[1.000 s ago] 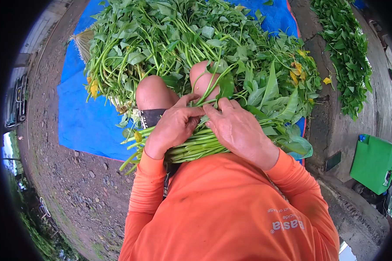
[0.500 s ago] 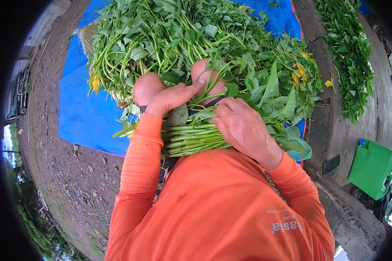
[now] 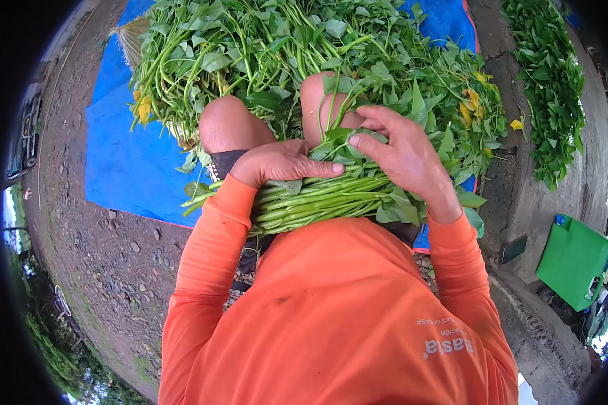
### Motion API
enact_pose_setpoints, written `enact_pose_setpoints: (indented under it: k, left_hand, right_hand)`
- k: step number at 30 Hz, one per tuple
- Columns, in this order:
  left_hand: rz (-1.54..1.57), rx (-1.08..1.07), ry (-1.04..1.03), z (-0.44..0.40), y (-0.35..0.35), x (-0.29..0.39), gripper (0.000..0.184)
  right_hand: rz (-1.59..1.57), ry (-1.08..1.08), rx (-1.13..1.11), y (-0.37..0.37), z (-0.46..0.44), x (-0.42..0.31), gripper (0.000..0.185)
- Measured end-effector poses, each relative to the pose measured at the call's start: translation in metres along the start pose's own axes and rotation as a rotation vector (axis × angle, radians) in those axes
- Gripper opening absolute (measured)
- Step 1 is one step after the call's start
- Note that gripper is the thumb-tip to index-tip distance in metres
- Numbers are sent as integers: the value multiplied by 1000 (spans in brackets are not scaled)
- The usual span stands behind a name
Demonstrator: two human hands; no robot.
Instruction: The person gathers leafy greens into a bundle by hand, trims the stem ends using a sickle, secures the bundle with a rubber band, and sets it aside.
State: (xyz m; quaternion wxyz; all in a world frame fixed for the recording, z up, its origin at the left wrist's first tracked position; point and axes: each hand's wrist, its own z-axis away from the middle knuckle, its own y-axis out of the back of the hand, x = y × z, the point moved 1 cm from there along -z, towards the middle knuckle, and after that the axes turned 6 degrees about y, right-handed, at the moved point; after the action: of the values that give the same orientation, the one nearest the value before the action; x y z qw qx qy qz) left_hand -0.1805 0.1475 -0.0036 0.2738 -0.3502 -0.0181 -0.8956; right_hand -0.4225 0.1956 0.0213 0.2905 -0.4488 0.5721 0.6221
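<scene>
Leafy stems (image 3: 324, 201) are bundled across the lap, at the near edge of a blue tarp (image 3: 132, 165) spread on stony ground (image 3: 125, 270). Their far side is covered by the left hand (image 3: 277, 162); leaves are touched by the half-curled right hand (image 3: 405, 152). Neither grip can be told.

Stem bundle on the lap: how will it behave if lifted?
The stem bundle should stay fairly stiff mid-length, since its stems lie nearly straight and parallel. The broad leaves at one end will probably flop, as they already droop. No tie is visible, so individual stems may slide out of a loose grip.
</scene>
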Motion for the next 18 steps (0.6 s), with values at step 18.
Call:
enact_pose_setpoints:
  k: [18]
  left_hand:
    - [-555, 59, 42, -31, 19, -15, 78]
  right_hand:
    - [773, 265, -370, -37, 56, -61, 34]
